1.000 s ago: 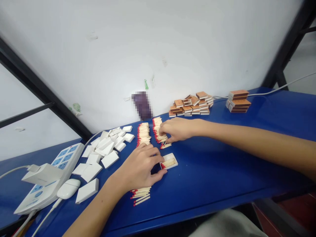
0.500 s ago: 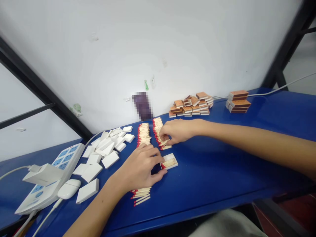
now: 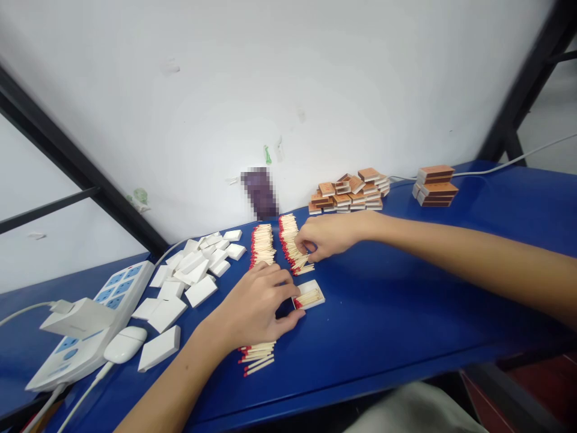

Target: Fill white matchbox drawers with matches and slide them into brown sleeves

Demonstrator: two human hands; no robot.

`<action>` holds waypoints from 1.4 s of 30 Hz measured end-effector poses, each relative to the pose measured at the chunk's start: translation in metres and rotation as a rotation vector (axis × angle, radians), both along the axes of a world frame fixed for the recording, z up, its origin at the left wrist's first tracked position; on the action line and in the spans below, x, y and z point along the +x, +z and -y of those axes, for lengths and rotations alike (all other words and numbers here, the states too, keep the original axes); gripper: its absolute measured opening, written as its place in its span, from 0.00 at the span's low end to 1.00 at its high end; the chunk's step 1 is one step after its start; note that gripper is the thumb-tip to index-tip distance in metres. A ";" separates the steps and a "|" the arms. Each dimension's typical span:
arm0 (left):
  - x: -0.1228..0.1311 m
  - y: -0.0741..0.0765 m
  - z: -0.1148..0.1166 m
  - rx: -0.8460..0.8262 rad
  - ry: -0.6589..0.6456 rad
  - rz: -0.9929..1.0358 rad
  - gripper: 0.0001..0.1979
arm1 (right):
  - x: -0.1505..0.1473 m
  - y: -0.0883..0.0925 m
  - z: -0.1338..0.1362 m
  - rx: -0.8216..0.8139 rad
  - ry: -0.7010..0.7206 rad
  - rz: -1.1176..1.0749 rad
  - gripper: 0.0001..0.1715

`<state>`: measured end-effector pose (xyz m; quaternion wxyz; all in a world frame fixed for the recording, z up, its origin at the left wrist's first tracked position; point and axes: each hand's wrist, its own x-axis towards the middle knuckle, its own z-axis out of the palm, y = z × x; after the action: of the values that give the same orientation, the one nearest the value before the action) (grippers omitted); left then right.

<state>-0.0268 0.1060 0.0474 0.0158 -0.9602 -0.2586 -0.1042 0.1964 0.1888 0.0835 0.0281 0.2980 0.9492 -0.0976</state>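
Observation:
A small white matchbox tray (image 3: 311, 287) lies on the blue table with several red-tipped matches inside. My left hand (image 3: 264, 300) grips its left end between thumb and forefinger. Just beyond the tray, my right hand (image 3: 328, 233) is closed in a pinch at the near right side of a long row of matches (image 3: 288, 230); its fingertips are on matches, how many I cannot tell. Another match row (image 3: 262, 243) runs parallel on the left, its near end behind my left hand. Loose matches (image 3: 259, 356) stick out below my left wrist.
White matchbox trays (image 3: 192, 264) lie heaped at the left, beside a power strip (image 3: 135, 278) with a plugged-in charger (image 3: 81, 317) and a white rounded case (image 3: 125, 344). Orange-brown matchboxes (image 3: 351, 197) are piled against the wall, with a neat stack (image 3: 435, 187) farther right.
My right hand has shifted slightly to the right along the match row, its fingers still pinched. My left hand and the tray have stayed in place.

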 end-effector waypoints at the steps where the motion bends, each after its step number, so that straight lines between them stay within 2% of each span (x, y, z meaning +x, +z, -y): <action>1: 0.000 0.000 0.000 0.001 0.001 0.000 0.10 | 0.000 0.000 0.000 0.003 0.004 -0.009 0.09; 7: 0.000 -0.001 0.000 -0.008 0.005 -0.001 0.10 | -0.004 -0.005 0.004 0.061 0.032 -0.028 0.18; 15: 0.000 0.000 0.000 -0.010 0.003 -0.005 0.09 | -0.009 -0.012 0.005 0.069 -0.010 0.013 0.10; 21: 0.000 -0.001 0.000 -0.009 0.004 0.002 0.10 | -0.010 -0.014 0.006 0.127 -0.081 -0.010 0.11; 30: 0.000 -0.001 0.000 -0.015 0.002 0.006 0.10 | -0.005 -0.009 0.002 0.090 0.038 -0.091 0.09; 42: -0.001 -0.002 -0.001 -0.010 -0.002 0.009 0.10 | -0.013 -0.017 0.006 0.132 -0.004 -0.049 0.06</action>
<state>-0.0273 0.1067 0.0458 0.0097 -0.9600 -0.2584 -0.1071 0.1830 0.1826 0.0664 -0.0152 0.2985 0.9534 -0.0421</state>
